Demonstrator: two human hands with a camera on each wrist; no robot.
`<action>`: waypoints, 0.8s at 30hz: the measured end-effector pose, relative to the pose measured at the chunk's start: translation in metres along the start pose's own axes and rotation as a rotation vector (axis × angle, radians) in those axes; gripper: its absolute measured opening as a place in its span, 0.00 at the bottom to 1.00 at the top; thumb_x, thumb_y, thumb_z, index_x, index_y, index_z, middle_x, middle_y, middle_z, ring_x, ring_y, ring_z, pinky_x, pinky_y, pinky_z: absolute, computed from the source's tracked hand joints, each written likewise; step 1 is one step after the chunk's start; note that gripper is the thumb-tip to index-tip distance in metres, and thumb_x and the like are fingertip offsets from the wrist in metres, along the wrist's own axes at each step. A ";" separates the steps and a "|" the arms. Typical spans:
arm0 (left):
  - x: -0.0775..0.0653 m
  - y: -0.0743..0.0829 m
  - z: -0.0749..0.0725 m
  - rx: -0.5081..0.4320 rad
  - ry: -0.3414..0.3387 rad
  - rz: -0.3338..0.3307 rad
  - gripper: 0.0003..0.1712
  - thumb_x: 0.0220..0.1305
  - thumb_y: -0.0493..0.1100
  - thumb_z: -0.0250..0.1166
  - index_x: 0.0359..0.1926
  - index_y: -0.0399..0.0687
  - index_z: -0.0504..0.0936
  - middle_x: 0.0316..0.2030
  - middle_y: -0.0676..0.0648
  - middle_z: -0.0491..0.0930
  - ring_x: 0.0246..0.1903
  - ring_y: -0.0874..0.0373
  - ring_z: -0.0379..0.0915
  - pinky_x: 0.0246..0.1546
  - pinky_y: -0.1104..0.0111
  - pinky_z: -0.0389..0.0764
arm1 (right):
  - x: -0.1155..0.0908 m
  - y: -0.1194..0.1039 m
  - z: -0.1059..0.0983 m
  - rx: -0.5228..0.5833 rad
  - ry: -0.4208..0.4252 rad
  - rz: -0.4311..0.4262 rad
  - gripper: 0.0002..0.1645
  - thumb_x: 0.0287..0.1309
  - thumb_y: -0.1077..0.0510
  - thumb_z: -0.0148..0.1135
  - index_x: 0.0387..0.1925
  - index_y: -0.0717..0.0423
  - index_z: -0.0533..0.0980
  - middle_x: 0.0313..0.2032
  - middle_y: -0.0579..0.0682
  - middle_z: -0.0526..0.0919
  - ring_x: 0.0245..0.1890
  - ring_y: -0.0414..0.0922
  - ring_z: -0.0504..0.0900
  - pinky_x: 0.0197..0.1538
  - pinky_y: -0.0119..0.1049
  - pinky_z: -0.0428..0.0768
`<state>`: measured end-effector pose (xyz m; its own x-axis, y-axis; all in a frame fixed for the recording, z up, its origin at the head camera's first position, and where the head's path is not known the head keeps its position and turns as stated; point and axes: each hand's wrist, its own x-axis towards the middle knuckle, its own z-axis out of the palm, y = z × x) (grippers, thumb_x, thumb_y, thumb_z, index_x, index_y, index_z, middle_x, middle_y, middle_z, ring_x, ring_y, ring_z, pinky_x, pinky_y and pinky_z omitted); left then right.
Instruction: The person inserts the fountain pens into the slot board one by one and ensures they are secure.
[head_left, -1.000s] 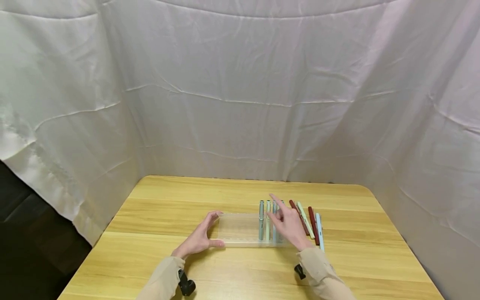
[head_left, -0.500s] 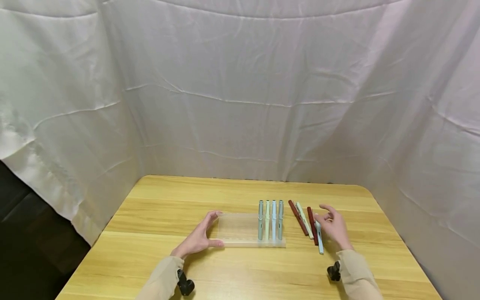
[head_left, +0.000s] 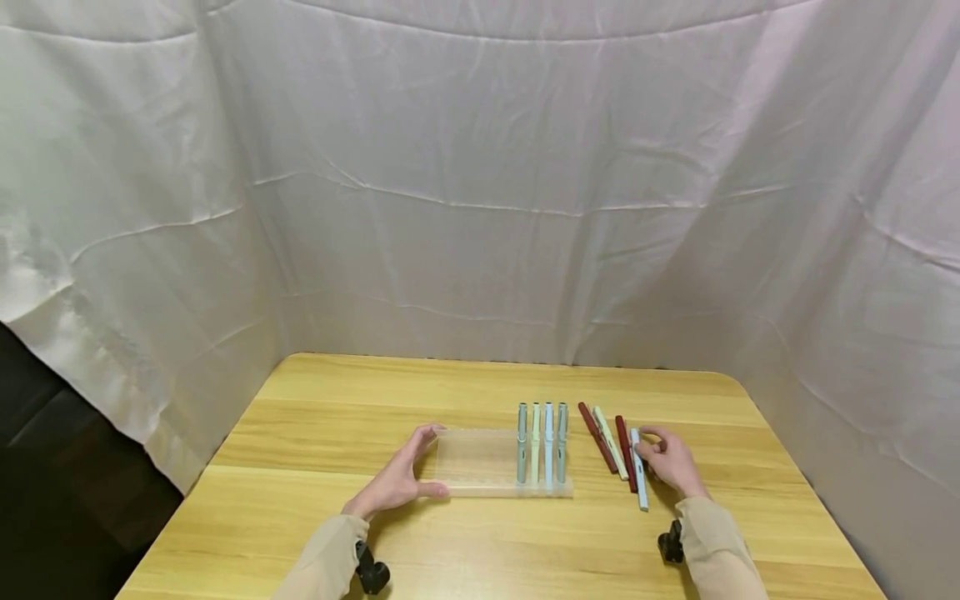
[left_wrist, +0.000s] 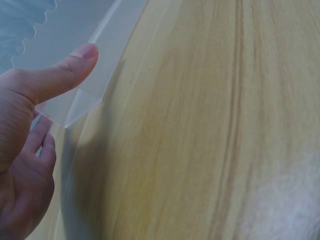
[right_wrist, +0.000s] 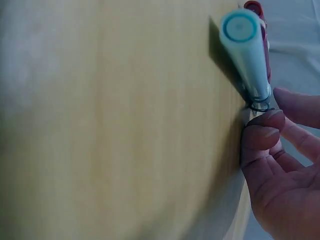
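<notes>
At the left end of a clear plastic pen rack (head_left: 480, 457), my left hand (head_left: 397, 479) grips it, thumb on the front edge and fingers at the back corner. The thumb lies over the rack's clear lip (left_wrist: 107, 60) in the left wrist view. Several pens, including a pale green pen (head_left: 536, 442) and a light blue pen (head_left: 549, 442), stand side by side in the rack's right part. My right hand (head_left: 671, 460) pinches another light blue pen (head_left: 640, 479) near its upper end, at the right of the loose pens. That pen's round end faces the right wrist camera.
Beside the held pen lie a dark red pen (head_left: 626, 450), a pale green pen (head_left: 611, 446) and another dark red pen (head_left: 596, 437), at a slant. Everything is on a wooden table (head_left: 487, 550), with a pale curtain (head_left: 450, 250) behind it.
My right hand has moved right, from over the racked pens to the loose ones, and its fingers have closed on the light blue pen. The left hand stays on the rack.
</notes>
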<state>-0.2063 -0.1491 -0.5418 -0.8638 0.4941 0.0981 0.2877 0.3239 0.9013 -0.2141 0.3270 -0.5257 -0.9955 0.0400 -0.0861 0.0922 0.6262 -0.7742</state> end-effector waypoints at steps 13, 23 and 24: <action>0.001 -0.001 0.000 -0.002 0.004 0.039 0.56 0.50 0.41 0.79 0.74 0.39 0.55 0.77 0.32 0.53 0.76 0.31 0.47 0.77 0.37 0.48 | 0.002 0.000 -0.001 -0.093 -0.009 -0.005 0.34 0.69 0.56 0.60 0.68 0.73 0.64 0.43 0.66 0.81 0.36 0.44 0.76 0.35 0.32 0.74; 0.000 0.000 0.000 -0.003 0.005 0.033 0.56 0.50 0.41 0.79 0.74 0.39 0.55 0.77 0.32 0.53 0.76 0.31 0.47 0.77 0.38 0.49 | 0.001 0.002 -0.002 -0.046 -0.027 0.023 0.35 0.68 0.55 0.61 0.67 0.74 0.65 0.37 0.60 0.82 0.31 0.44 0.77 0.34 0.32 0.76; 0.000 -0.001 0.000 -0.005 0.004 0.033 0.56 0.50 0.40 0.79 0.74 0.39 0.54 0.77 0.32 0.53 0.76 0.30 0.47 0.77 0.38 0.49 | 0.000 0.002 -0.002 -0.033 -0.026 0.031 0.35 0.68 0.56 0.61 0.67 0.74 0.65 0.35 0.58 0.81 0.29 0.43 0.77 0.33 0.32 0.76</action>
<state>-0.2063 -0.1490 -0.5425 -0.8556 0.5011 0.1299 0.3142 0.3032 0.8996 -0.2145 0.3296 -0.5259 -0.9912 0.0394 -0.1266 0.1216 0.6505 -0.7497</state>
